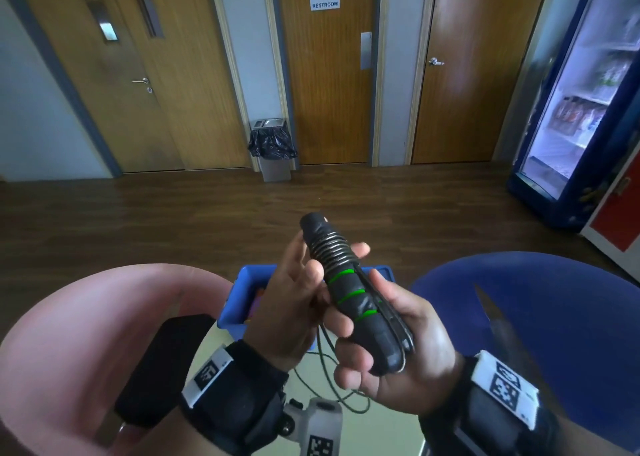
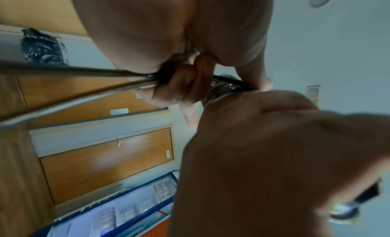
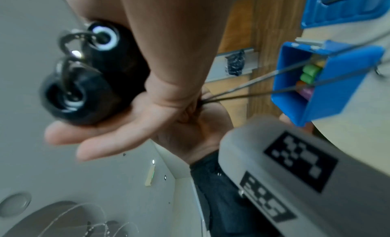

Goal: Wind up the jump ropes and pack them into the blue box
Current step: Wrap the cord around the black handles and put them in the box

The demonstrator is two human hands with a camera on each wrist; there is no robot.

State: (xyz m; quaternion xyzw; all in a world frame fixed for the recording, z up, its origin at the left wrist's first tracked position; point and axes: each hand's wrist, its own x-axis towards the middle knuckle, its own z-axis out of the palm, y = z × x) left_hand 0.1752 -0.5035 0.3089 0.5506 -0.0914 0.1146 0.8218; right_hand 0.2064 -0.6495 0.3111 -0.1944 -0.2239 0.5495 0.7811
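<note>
Head view: your right hand (image 1: 391,345) grips the near ends of the two black handles (image 1: 349,293), held together with their long axis running up and away from you, tilted left. Your left hand (image 1: 294,293) curls around their upper part beside the coils of cord (image 1: 332,248) wound there; loose cord trails down onto the surface (image 1: 381,431). The box (image 1: 235,303) sits just beyond and below both hands, nearer the left, between a pink chair (image 1: 86,334) and a blue chair (image 1: 554,317); nothing stands in the way. Left wrist view: fingers (image 2: 168,93) pinch taut cord strands against the coils. Right wrist view: the handle ends rest in your curled fingers (image 3: 94,137), and two strands run toward the box, which already holds coloured handles (image 3: 309,73).
</note>
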